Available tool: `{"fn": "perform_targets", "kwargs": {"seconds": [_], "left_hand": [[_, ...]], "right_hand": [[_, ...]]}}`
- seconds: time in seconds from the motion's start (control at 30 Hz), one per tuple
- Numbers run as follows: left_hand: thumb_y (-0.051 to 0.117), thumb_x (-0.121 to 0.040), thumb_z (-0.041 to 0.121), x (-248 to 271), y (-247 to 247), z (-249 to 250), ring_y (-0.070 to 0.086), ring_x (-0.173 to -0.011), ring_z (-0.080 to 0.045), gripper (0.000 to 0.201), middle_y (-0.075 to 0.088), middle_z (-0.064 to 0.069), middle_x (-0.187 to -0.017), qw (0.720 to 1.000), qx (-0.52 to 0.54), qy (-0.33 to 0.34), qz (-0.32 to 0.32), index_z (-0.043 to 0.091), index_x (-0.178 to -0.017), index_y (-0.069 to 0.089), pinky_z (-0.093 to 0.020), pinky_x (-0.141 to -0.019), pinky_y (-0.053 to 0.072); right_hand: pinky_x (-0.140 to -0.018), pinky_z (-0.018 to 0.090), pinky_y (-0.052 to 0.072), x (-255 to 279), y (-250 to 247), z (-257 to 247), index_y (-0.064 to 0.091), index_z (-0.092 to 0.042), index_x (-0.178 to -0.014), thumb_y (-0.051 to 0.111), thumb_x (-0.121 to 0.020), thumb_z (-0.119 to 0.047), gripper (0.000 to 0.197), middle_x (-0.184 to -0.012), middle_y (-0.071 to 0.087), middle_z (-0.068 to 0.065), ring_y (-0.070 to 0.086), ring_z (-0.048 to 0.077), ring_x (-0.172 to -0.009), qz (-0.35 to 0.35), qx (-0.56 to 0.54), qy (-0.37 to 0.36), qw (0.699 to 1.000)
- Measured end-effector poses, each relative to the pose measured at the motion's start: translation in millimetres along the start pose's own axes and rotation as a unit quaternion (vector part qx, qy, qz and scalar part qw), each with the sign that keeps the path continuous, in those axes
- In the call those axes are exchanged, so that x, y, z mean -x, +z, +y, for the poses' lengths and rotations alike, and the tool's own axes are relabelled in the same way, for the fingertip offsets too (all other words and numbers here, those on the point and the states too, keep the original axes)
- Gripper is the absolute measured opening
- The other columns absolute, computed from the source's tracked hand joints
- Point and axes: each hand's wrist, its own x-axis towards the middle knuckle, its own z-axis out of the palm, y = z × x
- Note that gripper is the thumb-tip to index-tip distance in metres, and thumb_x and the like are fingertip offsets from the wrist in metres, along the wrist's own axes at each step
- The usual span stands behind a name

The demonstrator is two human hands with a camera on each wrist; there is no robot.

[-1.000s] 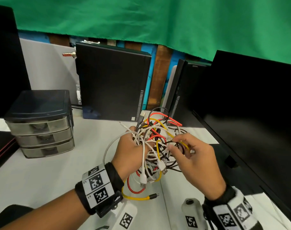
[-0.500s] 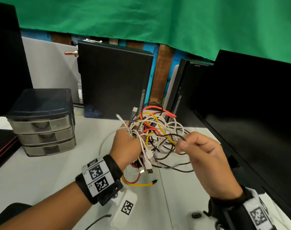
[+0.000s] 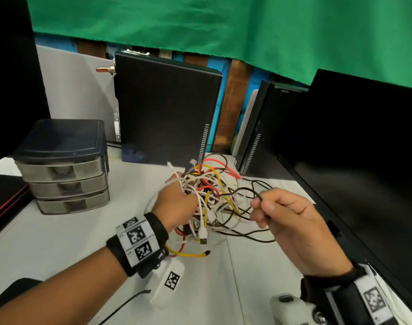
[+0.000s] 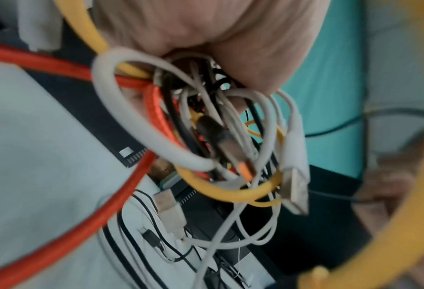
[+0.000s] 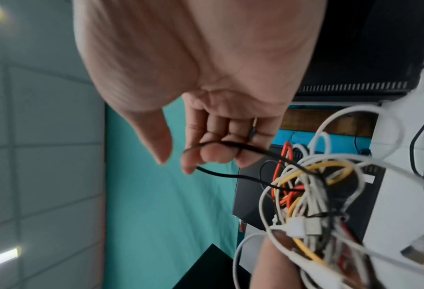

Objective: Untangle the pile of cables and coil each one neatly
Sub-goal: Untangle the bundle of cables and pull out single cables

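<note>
Cables [image 3: 212,195] in a tangle, held above the desk [image 3: 59,242] — untangling step.
Left hand [image 3: 174,202] grips the bundle; right hand [image 3: 291,214] pinches a thin black cable [image 3: 244,191] looping from it. None looks freed or coiled yet. Next move likely calls for drawing that strand clear — gently, since it threads among white, yellow and red ones.

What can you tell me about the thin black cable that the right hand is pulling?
The thin black cable is slim, dark and looks rubber-coated. The right hand pinches a bend of it, looped over the fingers in the wrist view. From there two strands run into the tangled bundle, which the left hand grips above the white table. Its ends are not visible.
</note>
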Motion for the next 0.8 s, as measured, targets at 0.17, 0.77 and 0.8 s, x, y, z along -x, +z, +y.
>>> {"fn": "perform_targets", "kwargs": {"seconds": [0.17,0.77,0.8], "left_hand": [[0.069,-0.085,0.008,-3.9,-4.9,2.3,0.073,-0.081,-0.016,0.012,0.076,0.001,-0.083,0.999,0.033,-0.013,0.012,0.018,-0.089,0.074,-0.044,-0.082,0.06],[0.071,-0.083,0.002,-12.3,-17.0,-2.0,0.072,-0.087,-0.017,0.022,0.074,0.0,-0.089,0.99,0.099,-0.054,0.079,0.021,-0.094,0.067,-0.037,-0.081,0.058],[0.071,-0.084,0.001,-13.2,-19.1,1.0,0.072,-0.088,-0.018,0.023,0.074,0.0,-0.09,0.988,0.118,-0.056,0.079,0.021,-0.095,0.066,-0.036,-0.081,0.058]], "right_hand": [[-0.07,0.036,0.044,0.0,4.6,-2.7,0.075,-0.005,-0.092,0.072,-0.082,-0.054,0.051,-0.041,0.029,-0.007,0.03,0.01,-0.041,0.045,0.1,0.073,0.991],[-0.06,0.028,0.049,-4.4,-1.6,-2.6,0.068,0.003,-0.078,0.059,-0.093,-0.041,0.047,-0.046,0.037,0.004,0.041,0.011,-0.046,0.122,0.19,0.079,0.971],[-0.059,0.026,0.048,-5.9,-3.8,2.8,0.07,-0.004,-0.078,0.062,-0.094,-0.035,0.036,-0.05,0.043,0.004,0.043,0.013,-0.049,0.131,0.218,0.096,0.962]]}}
